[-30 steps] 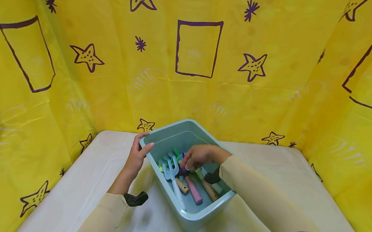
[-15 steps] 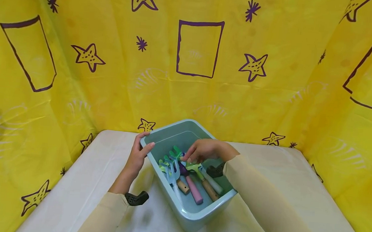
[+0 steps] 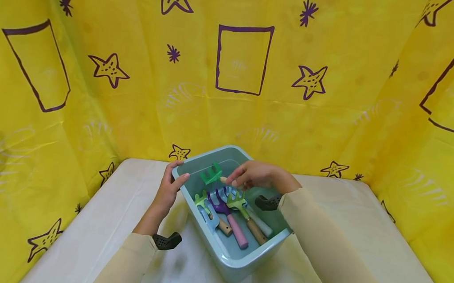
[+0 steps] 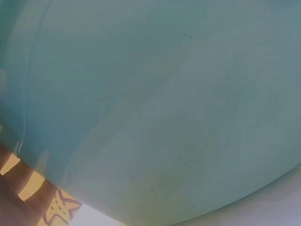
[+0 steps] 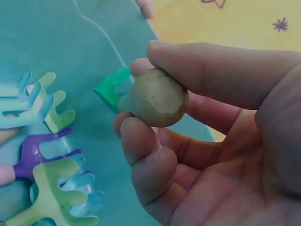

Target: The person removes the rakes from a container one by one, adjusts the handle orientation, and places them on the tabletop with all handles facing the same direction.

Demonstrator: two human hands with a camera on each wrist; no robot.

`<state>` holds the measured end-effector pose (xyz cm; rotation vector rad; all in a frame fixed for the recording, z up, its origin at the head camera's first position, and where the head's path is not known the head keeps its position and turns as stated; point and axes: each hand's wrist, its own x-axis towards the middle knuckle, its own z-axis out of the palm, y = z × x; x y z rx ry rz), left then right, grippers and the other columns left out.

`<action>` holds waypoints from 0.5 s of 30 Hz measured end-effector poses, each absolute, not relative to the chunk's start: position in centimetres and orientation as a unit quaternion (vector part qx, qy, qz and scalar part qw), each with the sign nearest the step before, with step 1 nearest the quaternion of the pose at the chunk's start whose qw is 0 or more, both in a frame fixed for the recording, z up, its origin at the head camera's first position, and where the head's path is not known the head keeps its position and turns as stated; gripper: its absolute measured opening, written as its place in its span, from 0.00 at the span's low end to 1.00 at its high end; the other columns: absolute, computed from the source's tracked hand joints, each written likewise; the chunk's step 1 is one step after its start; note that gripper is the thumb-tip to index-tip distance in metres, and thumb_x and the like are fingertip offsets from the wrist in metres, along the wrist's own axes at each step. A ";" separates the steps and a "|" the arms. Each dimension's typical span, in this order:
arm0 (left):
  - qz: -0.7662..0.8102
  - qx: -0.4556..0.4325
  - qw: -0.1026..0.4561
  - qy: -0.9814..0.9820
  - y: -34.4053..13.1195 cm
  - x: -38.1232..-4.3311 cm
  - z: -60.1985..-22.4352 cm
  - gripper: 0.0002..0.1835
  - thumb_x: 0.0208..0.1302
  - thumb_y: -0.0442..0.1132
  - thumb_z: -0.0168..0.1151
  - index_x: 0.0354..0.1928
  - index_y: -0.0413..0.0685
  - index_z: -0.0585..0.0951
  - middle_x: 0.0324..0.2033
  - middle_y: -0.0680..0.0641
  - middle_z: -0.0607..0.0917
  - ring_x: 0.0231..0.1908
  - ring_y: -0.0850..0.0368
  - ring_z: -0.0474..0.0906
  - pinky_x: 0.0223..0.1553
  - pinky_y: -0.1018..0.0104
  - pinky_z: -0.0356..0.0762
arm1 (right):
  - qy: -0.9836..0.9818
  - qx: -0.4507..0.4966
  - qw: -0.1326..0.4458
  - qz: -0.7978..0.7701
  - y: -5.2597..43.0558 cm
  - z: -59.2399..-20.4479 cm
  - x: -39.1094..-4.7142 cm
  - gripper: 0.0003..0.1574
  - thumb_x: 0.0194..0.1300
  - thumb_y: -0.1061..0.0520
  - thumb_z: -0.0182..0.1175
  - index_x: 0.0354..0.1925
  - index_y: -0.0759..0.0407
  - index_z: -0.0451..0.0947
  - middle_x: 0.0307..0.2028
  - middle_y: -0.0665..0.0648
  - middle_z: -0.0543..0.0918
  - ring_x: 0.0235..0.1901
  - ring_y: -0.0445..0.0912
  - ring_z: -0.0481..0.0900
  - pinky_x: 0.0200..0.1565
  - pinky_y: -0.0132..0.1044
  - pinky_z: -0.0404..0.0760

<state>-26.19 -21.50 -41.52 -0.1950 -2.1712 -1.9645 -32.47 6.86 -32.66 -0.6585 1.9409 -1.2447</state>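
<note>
My left hand (image 3: 165,194) grips the far-left rim of a pale blue plastic bin (image 3: 231,263), thumb over the edge. In the left wrist view, the bin's wall (image 4: 155,103) fills most of the picture, with fingers at the lower left. Over the bin's inside, my right hand (image 3: 257,176) pinches the end of the wooden handle (image 5: 160,98) of a small green hand rake (image 3: 211,174). The rake's tines point away to the left, above the other tools.
Several other small garden tools lie in the bin: a purple fork with a pink handle (image 3: 237,232), a light green rake (image 3: 236,201), a pale blue fork (image 3: 208,215). The bin stands on a white-covered table (image 3: 325,220). Yellow patterned curtains (image 3: 133,107) surround the table.
My right hand has risen out of the pile and moved slightly right, lifting the green rake. The pale blue fork has slid down among the tools. My left hand stays on the rim.
</note>
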 end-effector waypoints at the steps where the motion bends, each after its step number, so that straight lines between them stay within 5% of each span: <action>1: -0.665 -0.066 0.105 -0.736 -21.5 -26.2 -41.6 0.27 0.71 0.46 0.54 0.67 0.53 0.58 0.65 0.40 0.62 0.61 0.40 0.64 0.60 0.42 0.66 | 0.750 -0.258 0.363 -0.488 7.0 -32.6 -32.5 0.13 0.66 0.66 0.59 0.49 0.68 0.82 0.37 0.57 0.81 0.28 0.47 0.71 0.34 0.35 0.73; 15: -0.662 -0.064 0.100 -0.740 -21.5 -26.1 -41.5 0.28 0.70 0.46 0.53 0.68 0.53 0.58 0.65 0.40 0.62 0.62 0.40 0.63 0.61 0.42 0.64 | 0.745 -0.285 0.314 -0.515 10.1 -29.7 -32.1 0.19 0.69 0.63 0.57 0.55 0.69 0.77 0.42 0.59 0.77 0.37 0.52 0.72 0.41 0.38 0.75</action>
